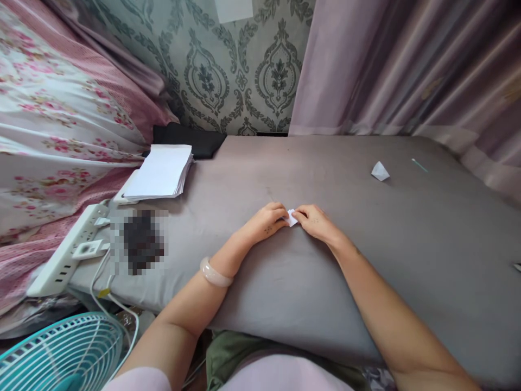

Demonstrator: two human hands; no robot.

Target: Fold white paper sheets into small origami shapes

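The left hand [269, 221] and right hand [314, 220] each had thumb and fingertips drawn in, pinching opposite sides of a small white paper [292, 218] over the middle of the table [293, 277]. Handling it well likely called for light, even pressure, one side steadied while the other was worked, edges kept matched. Counted beyond it: one folded white piece [380, 171], one thin stick [419, 165], one stack of sheets [158, 171], one bangle [215, 273], one fan [65, 353].

Left hand [269, 221], right hand [315, 220] close together, both pinching.
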